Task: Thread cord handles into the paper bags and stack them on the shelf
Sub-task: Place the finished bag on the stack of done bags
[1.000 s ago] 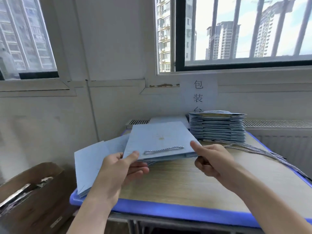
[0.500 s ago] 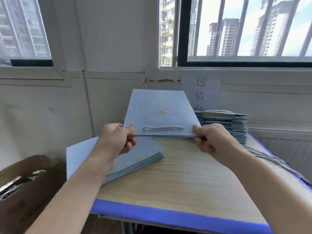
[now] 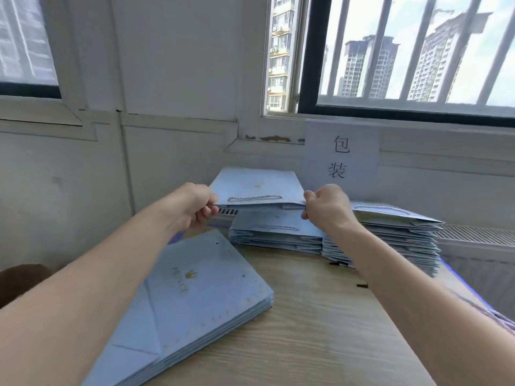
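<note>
Where half a second ago the paper bag (image 3: 259, 185) hung over the middle of the wooden table (image 3: 320, 316), it has now been carried to the far edge, beyond the pile of unthreaded bags (image 3: 195, 296) at the near left. It hangs flat just above the low stack (image 3: 276, 232), beside the taller stack (image 3: 398, 238). The left hand (image 3: 195, 207) and right hand (image 3: 326, 207) each pinch a near corner, fingers curled round the edge. With the cord handle (image 3: 255, 197) already threaded, I judge only the setting-down remains.
</note>
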`<state>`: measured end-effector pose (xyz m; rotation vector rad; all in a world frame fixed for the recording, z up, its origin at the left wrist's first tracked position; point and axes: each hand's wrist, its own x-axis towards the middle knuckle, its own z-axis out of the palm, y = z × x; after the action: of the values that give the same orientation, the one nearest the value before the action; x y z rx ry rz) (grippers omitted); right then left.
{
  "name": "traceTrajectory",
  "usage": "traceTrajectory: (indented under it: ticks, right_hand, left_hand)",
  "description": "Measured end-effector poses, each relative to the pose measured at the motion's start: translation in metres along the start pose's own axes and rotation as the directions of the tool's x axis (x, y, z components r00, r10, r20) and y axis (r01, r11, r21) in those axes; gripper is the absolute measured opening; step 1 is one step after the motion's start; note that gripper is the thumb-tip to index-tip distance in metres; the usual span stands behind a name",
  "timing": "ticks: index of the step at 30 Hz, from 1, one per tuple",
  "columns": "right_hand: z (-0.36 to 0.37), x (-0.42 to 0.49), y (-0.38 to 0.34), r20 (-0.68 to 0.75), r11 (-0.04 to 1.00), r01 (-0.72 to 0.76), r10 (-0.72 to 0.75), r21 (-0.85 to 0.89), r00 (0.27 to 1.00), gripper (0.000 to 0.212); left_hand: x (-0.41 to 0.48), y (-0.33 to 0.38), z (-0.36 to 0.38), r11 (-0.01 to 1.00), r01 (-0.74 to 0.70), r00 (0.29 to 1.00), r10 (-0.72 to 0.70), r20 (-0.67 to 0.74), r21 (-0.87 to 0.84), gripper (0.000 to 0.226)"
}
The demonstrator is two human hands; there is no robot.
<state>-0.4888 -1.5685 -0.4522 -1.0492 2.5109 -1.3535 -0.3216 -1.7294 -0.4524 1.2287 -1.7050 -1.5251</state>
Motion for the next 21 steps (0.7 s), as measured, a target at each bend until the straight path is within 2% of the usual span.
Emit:
traceTrajectory:
  ticks: [4,8,10,13,17,21]
  right_hand:
    - [0.02,0.011,0.02,0.094,0.98,-0.014,0.033,-0.199,0.995,0.043]
    - [0.025,0.007,0.036,0.084,0.934,0.017,0.014,-0.358,0.996,0.043]
    - [0.021,-0.001,0.037,0.05,0.895,0.062,-0.044,-0.441,0.998,0.045]
    - [0.023,-0.01,0.037,0.029,0.828,0.129,-0.135,-0.545,0.99,0.047]
    - [0.033,-0.011,0.038,0.034,0.835,0.182,-0.192,-0.519,0.981,0.05]
    - [0.039,-0.001,0.043,0.039,0.862,0.221,-0.229,-0.456,0.973,0.045]
  left_hand:
    - [0.026,-0.013,0.008,0.995,0.089,0.995,-0.091,0.05,0.055,0.015]
    - [0.037,-0.025,0.02,0.957,0.032,0.997,-0.052,0.064,0.288,0.014]
    - [0.04,-0.03,0.025,0.867,-0.071,0.997,0.048,0.059,0.493,0.027]
    - [0.041,-0.031,0.035,0.659,-0.176,0.979,0.198,0.056,0.731,0.051]
    - [0.049,-0.034,0.046,0.505,-0.193,0.953,0.301,0.038,0.841,0.057]
    - [0.051,-0.04,0.054,0.335,-0.155,0.937,0.347,0.031,0.929,0.05]
